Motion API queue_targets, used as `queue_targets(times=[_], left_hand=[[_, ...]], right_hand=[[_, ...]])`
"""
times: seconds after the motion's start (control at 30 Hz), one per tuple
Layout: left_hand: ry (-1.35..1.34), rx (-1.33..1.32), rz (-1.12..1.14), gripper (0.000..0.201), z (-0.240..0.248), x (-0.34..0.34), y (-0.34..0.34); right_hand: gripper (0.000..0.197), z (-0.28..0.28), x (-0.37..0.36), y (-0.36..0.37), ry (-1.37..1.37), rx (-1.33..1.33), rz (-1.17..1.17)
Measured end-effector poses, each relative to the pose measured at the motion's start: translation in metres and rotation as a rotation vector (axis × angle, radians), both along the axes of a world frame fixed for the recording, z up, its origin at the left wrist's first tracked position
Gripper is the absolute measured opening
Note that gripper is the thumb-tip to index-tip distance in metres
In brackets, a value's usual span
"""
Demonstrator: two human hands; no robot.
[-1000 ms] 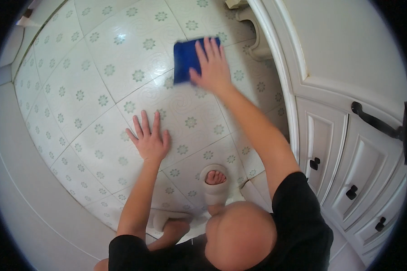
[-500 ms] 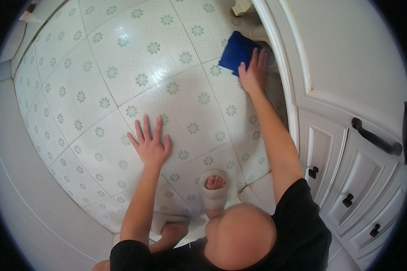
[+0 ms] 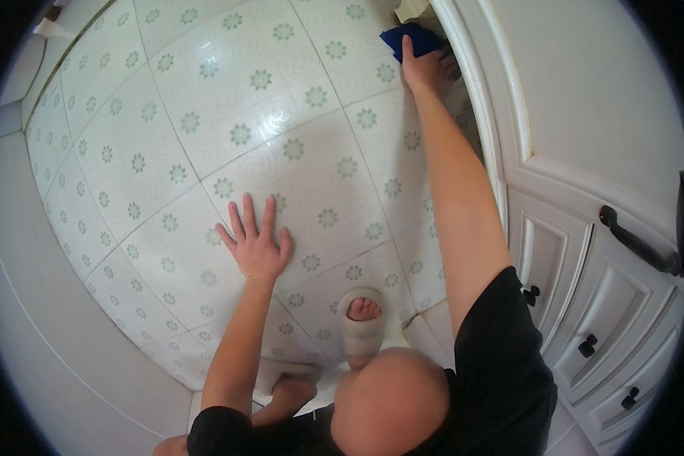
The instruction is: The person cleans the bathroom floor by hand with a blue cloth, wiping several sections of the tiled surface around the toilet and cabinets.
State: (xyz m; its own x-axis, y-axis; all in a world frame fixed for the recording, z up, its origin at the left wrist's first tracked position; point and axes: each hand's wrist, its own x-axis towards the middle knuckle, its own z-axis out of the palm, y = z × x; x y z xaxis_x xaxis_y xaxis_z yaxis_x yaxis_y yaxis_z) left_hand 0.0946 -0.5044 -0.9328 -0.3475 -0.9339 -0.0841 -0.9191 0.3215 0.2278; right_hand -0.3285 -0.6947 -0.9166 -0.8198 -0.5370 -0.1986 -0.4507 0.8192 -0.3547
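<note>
A dark blue cloth [image 3: 425, 39] lies on the tiled floor at the far right, against the lower edge of a white cabinet [image 3: 555, 91]. My right hand [image 3: 429, 72] grips and presses the cloth from its near side, thumb stretched along it. Some of those fingers are hard to see in the shadow below the cabinet edge. My right arm is stretched far forward. Flat on the floor, left of the middle, rests my left hand [image 3: 258, 251], fingers spread and nothing in it.
The floor [image 3: 270, 167] has pale tiles with green flowers. Cabinet doors with black knobs [image 3: 587, 346] and a black bar handle [image 3: 638, 242] line the right side. A beige slipper [image 3: 363, 327] is on my foot below. A pale panel [image 3: 61, 289] borders the left.
My right hand has pushed the blue cloth farther forward along the cabinet base, and the cloth looks more bunched. My left hand has stayed in place.
</note>
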Motion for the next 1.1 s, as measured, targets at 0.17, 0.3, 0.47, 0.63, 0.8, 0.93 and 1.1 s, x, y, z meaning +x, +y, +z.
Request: queue_targets(times=[0.17, 0.3, 0.47, 0.63, 0.8, 0.93, 1.1], left_hand=[[0.007, -0.004, -0.016, 0.066, -0.002, -0.009, 0.001], [-0.013, -0.019, 0.000, 0.066, 0.000, 0.009, 0.000], [0.024, -0.021, -0.013, 0.065, -0.001, 0.001, 0.000], [0.017, -0.016, -0.017, 0.067, 0.001, 0.002, -0.001], [0.042, -0.045, -0.031, 0.067, -0.004, -0.004, -0.001], [-0.001, -0.063, -0.017, 0.065, -0.005, 0.010, 0.001], [0.061, -0.041, -0.026, 0.066, -0.005, -0.004, 0.001]], right_hand=[[0.077, -0.050, -0.019, 0.057, 0.397, -0.228, 0.350], [0.072, -0.055, 0.034, 0.136, 0.294, -0.301, 0.573], [0.072, -0.049, 0.026, 0.231, 0.393, -0.110, 0.233], [0.073, 0.006, -0.001, 0.147, 0.028, 0.118, -0.348], [0.064, -0.043, -0.030, 0.227, 0.283, -0.151, -0.106], [0.063, -0.034, -0.015, 0.319, 0.062, 0.042, -0.472], [0.065, -0.049, -0.049, 0.425, 0.353, 0.196, -0.482]])
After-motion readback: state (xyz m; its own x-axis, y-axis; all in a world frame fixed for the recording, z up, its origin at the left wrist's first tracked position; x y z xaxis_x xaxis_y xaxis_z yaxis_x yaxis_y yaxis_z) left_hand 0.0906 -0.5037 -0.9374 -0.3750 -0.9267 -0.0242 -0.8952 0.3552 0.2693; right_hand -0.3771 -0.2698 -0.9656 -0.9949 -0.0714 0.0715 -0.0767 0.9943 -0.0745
